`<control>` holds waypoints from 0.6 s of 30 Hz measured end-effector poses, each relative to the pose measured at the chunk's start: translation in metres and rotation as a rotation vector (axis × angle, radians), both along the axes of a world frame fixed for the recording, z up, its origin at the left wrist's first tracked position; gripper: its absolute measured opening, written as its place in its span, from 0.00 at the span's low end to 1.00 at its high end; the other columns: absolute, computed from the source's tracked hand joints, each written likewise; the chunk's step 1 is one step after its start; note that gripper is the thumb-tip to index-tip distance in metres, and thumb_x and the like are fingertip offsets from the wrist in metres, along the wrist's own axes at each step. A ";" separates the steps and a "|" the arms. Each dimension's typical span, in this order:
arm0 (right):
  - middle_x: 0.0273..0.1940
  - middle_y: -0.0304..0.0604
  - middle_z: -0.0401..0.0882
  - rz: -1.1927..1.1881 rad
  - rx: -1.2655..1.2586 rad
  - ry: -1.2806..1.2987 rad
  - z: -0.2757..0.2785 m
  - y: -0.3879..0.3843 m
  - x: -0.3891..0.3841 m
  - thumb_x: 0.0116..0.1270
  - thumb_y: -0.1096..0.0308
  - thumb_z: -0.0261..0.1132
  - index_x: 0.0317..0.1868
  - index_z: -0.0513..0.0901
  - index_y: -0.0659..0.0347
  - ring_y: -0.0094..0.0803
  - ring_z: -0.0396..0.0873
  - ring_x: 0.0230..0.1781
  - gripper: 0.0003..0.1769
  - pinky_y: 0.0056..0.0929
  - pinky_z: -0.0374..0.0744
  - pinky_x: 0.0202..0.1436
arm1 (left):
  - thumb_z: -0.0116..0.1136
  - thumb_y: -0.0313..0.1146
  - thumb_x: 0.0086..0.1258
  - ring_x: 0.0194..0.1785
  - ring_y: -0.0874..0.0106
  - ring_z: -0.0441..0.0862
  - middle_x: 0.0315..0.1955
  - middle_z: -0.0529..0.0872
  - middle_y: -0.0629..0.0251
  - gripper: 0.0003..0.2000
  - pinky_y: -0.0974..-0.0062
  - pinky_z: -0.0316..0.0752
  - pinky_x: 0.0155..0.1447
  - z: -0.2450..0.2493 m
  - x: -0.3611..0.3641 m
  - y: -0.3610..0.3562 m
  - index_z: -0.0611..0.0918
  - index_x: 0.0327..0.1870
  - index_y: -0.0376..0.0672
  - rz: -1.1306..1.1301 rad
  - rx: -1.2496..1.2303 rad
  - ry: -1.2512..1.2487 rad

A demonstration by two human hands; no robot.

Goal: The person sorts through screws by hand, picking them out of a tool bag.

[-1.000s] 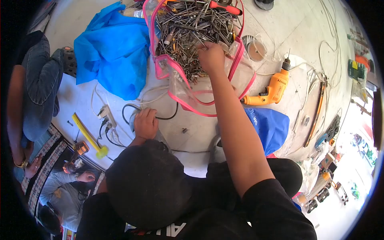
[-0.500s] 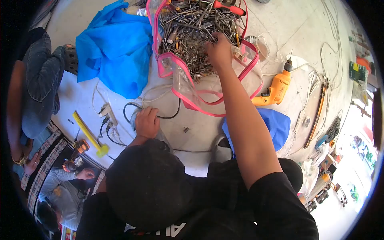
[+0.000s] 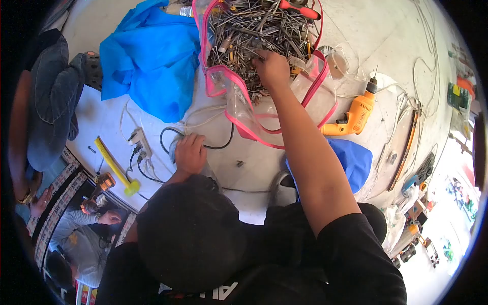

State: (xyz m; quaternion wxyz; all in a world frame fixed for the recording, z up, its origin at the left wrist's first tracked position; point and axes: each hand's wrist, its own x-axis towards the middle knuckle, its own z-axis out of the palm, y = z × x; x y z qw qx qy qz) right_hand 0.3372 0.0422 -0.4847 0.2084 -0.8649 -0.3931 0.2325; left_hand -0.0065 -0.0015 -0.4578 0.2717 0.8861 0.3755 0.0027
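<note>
At upper centre, the right hand (image 3: 273, 70), the nearer one, reaches its fingertips among thin metal rods (image 3: 264, 25) that spread upward from it, long axes crossing every way; whether it grips one, I cannot tell. Well apart, left of centre, the left hand (image 3: 190, 154) rests back upward, its grasp hidden. Around the rods stands a pink-edged clear bag (image 3: 246, 132), cut off above.
</note>
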 end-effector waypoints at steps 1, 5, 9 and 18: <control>0.39 0.57 0.86 0.004 -0.017 0.010 0.001 -0.001 0.001 0.59 0.59 0.72 0.48 0.89 0.52 0.54 0.84 0.42 0.17 0.45 0.81 0.49 | 0.58 0.30 0.56 0.44 0.57 0.78 0.40 0.80 0.60 0.14 0.57 0.70 0.48 0.000 0.000 0.000 0.81 0.45 0.43 0.002 0.000 0.000; 0.34 0.56 0.86 0.054 -0.054 0.021 0.000 0.000 0.011 0.59 0.61 0.73 0.47 0.88 0.58 0.50 0.85 0.38 0.17 0.45 0.80 0.45 | 0.58 0.30 0.56 0.43 0.57 0.79 0.39 0.80 0.60 0.14 0.58 0.70 0.48 -0.003 -0.001 -0.001 0.81 0.45 0.43 0.010 0.007 0.000; 0.33 0.51 0.87 -0.131 0.107 0.341 0.007 -0.009 0.019 0.60 0.63 0.73 0.41 0.89 0.62 0.44 0.85 0.36 0.13 0.40 0.80 0.44 | 0.59 0.31 0.58 0.40 0.56 0.79 0.36 0.81 0.58 0.12 0.58 0.71 0.46 0.001 0.001 0.001 0.81 0.44 0.42 0.027 0.025 0.001; 0.28 0.27 0.76 -0.521 0.473 1.720 0.057 -0.012 -0.008 0.66 0.71 0.70 0.44 0.86 0.62 0.11 0.62 0.21 0.07 0.17 0.59 0.22 | 0.61 0.23 0.72 0.42 0.75 0.84 0.39 0.87 0.63 0.07 0.77 0.80 0.46 0.050 0.068 0.071 0.82 0.48 0.35 0.710 -0.826 -0.780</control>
